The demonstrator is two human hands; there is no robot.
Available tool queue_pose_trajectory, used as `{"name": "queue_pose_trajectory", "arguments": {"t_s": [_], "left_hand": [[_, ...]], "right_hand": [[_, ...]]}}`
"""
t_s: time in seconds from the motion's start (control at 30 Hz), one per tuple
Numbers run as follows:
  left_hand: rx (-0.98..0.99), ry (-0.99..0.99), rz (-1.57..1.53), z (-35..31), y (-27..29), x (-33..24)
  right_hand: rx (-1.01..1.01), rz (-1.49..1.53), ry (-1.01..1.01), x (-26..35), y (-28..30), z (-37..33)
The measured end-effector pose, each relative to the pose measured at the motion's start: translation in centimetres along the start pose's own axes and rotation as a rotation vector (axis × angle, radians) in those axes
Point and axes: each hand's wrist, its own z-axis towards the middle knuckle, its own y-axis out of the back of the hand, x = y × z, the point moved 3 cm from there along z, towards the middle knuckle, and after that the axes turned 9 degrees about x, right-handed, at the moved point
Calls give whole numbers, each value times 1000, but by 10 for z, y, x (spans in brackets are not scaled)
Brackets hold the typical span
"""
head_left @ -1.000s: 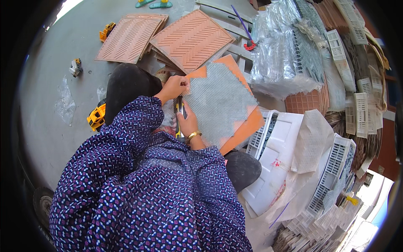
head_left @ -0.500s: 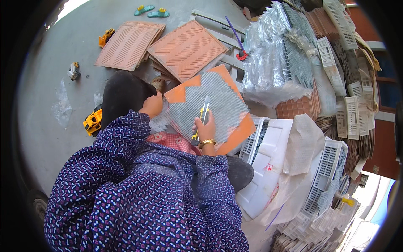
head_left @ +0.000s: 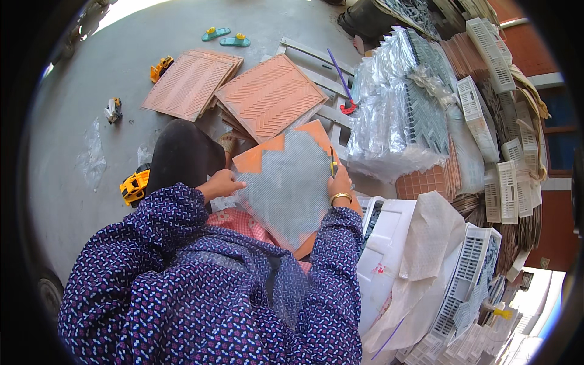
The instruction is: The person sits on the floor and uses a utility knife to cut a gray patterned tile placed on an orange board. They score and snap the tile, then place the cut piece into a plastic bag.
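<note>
Your left hand (head_left: 222,182) and right hand (head_left: 339,182) now grip opposite edges of the mesh-covered orange tile sheet (head_left: 291,185), raised higher and flatter than a moment ago, the right also pinching a small yellow-handled tool (head_left: 333,165).

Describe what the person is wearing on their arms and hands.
Both arms are covered by long, loose sleeves of dark navy fabric with a small pink and white print, ending at the wrists. The left hand is bare, with no glove or jewellery visible. The right hand is bare too, with a gold bangle around its wrist.

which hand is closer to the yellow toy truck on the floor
Left. The left hand grips the mesh-backed tile sheet's left edge, nearer the yellow toy truck; the right hand holds its far edge.
</note>
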Motion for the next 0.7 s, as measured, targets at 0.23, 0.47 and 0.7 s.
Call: {"name": "queue_pose_trajectory", "arguments": {"t_s": [0.23, 0.47, 0.7], "left_hand": [[-365, -348, 432, 37, 11, -49], [-335, -526, 470, 120, 10, -110], [-313, -631, 264, 120, 20, -98]], "right_hand": [[-202, 150, -193, -42, -2, -67], [-387, 225, -452, -48, 0, -138], [87, 809, -99, 98, 2, -91]]}}
